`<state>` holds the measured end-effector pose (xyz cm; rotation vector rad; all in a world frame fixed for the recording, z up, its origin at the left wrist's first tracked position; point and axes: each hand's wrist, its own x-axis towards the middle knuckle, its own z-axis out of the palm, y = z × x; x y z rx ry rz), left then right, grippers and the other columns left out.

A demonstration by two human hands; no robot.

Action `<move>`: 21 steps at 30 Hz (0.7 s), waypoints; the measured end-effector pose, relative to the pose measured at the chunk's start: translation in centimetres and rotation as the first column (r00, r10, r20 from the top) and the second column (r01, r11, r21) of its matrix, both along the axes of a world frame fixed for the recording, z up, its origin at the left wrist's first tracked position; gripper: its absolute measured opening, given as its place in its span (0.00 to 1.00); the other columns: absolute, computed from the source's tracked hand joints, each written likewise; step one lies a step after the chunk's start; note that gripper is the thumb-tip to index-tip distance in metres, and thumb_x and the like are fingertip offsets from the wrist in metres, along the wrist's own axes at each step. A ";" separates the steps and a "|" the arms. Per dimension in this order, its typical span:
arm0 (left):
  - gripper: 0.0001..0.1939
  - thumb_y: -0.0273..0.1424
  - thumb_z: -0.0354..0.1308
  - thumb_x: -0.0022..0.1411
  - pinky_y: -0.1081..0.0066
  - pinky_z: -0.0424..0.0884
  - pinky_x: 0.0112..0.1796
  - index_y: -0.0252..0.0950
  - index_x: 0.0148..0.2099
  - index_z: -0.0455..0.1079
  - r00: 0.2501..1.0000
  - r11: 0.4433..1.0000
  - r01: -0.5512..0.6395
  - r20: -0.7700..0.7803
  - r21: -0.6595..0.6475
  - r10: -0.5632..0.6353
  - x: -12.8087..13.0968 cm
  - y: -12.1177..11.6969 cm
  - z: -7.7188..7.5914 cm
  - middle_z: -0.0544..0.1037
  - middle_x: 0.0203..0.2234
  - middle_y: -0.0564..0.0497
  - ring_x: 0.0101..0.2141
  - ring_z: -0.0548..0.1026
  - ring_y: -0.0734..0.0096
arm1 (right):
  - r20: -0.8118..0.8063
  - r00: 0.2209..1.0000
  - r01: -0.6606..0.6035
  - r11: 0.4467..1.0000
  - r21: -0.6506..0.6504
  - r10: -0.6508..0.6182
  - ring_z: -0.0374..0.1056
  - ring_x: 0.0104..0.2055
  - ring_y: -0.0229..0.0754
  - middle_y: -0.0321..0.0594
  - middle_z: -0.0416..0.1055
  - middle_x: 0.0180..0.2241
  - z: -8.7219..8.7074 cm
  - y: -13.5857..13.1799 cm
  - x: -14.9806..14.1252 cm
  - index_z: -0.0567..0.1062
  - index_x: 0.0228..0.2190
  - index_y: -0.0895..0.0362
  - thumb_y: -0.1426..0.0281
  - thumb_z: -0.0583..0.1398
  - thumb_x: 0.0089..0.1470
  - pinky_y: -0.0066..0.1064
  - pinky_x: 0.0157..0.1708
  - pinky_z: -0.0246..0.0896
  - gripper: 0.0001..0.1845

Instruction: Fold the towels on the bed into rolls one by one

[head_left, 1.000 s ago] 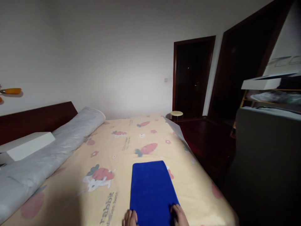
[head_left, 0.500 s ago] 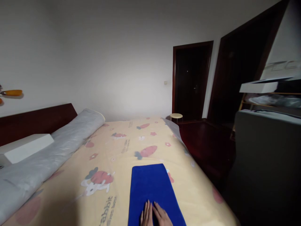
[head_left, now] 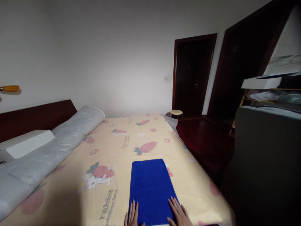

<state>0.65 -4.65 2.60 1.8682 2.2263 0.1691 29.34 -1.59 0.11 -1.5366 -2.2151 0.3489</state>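
Here the blue cloth (head_left: pixel 150 185) lies at one o'clock from the left hand (head_left: pixel 133 218), eleven from the right hand (head_left: pixel 180 216), both touching its edges with fingers spread.

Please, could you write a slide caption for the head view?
Left hand and right hand rest on opposite edges of a blue cloth on a rabbit-print bedsheet.

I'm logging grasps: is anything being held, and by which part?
Nothing appears held: left grip and right grip lie open on opposite side edges of the blue rectangular cloth.
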 end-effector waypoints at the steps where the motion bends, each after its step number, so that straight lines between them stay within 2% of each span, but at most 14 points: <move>1: 0.42 0.34 0.51 0.48 0.57 0.48 0.63 0.42 0.67 0.49 1.000 1.000 0.000 0.005 -0.030 0.000 -0.3 -0.1 0.5 0.47 0.67 0.54 0.66 0.50 0.63 | -0.002 1.000 0.010 0.999 -0.036 -0.011 0.50 0.65 0.54 0.40 0.52 0.64 0.0 0.0 0.5 0.56 0.62 0.46 0.50 0.53 0.58 0.50 0.61 0.51 0.34; 4: 0.42 0.33 0.50 0.49 0.54 0.46 0.63 0.43 0.68 0.47 1.000 0.991 0.008 0.022 -0.130 -0.005 -1.2 0.2 1.6 0.46 0.67 0.54 0.67 0.47 0.63 | -0.002 0.999 0.036 0.989 -0.140 -0.037 0.48 0.66 0.54 0.42 0.53 0.64 0.5 0.3 1.1 0.58 0.62 0.46 0.52 0.56 0.55 0.53 0.62 0.48 0.35; 6: 0.40 0.32 0.48 0.51 0.51 0.47 0.62 0.42 0.68 0.46 1.000 0.989 -0.001 0.019 -0.149 0.003 -1.3 0.6 2.1 0.45 0.68 0.53 0.67 0.46 0.63 | 0.001 0.999 0.051 0.980 -0.193 -0.052 0.46 0.67 0.54 0.44 0.51 0.65 1.4 0.7 0.7 0.59 0.62 0.49 0.55 0.57 0.54 0.53 0.62 0.46 0.35; 10: 0.33 0.31 0.39 0.61 0.54 0.48 0.63 0.40 0.68 0.43 0.999 0.997 0.040 0.033 -0.067 -0.038 0.7 2.1 2.5 0.46 0.68 0.54 0.67 0.47 0.66 | -0.030 0.999 0.016 0.978 -0.206 -0.023 0.39 0.69 0.48 0.42 0.44 0.67 4.0 1.6 -2.8 0.57 0.63 0.54 0.63 0.50 0.58 0.46 0.65 0.42 0.32; 13: 0.31 0.29 0.36 0.62 0.57 0.48 0.63 0.40 0.68 0.42 0.993 0.994 0.109 0.042 0.022 -0.110 3.3 3.7 1.8 0.45 0.67 0.56 0.66 0.46 0.69 | -0.039 0.998 -0.047 0.976 -0.215 0.040 0.39 0.69 0.44 0.40 0.45 0.67 5.3 2.3 -6.4 0.56 0.64 0.53 0.69 0.47 0.59 0.43 0.65 0.41 0.31; 15: 0.30 0.31 0.36 0.64 0.58 0.49 0.64 0.41 0.68 0.43 0.988 0.985 0.143 0.053 0.096 -0.148 4.5 4.6 0.8 0.46 0.67 0.57 0.66 0.47 0.68 | -0.047 0.995 -0.091 0.972 -0.215 0.083 0.41 0.68 0.45 0.40 0.46 0.67 5.2 2.7 -8.3 0.56 0.64 0.52 0.69 0.47 0.60 0.44 0.65 0.42 0.30; 17: 0.29 0.34 0.38 0.65 0.58 0.51 0.63 0.44 0.67 0.44 0.984 0.978 0.155 0.060 0.141 -0.165 4.6 5.2 -0.2 0.48 0.67 0.57 0.66 0.50 0.66 | -0.058 0.989 -0.144 0.971 -0.191 0.135 0.44 0.68 0.47 0.41 0.47 0.66 4.6 3.1 -9.1 0.57 0.63 0.50 0.64 0.47 0.62 0.45 0.64 0.45 0.28; 19: 0.28 0.36 0.39 0.65 0.56 0.53 0.63 0.45 0.67 0.47 0.990 0.980 0.128 0.032 0.152 -0.134 3.6 5.2 -1.2 0.51 0.66 0.57 0.65 0.52 0.64 | -0.049 0.988 -0.150 0.977 -0.151 0.144 0.46 0.67 0.49 0.41 0.49 0.65 3.5 3.3 -8.5 0.58 0.62 0.49 0.58 0.48 0.62 0.46 0.64 0.46 0.28; 21: 0.27 0.35 0.40 0.65 0.53 0.54 0.62 0.46 0.66 0.49 0.999 0.986 0.048 -0.030 0.160 -0.044 2.0 4.8 -1.7 0.53 0.66 0.55 0.64 0.55 0.63 | -0.025 0.997 -0.069 0.993 -0.093 0.067 0.48 0.66 0.50 0.40 0.51 0.65 2.4 3.4 -6.6 0.60 0.62 0.48 0.55 0.48 0.62 0.47 0.63 0.49 0.29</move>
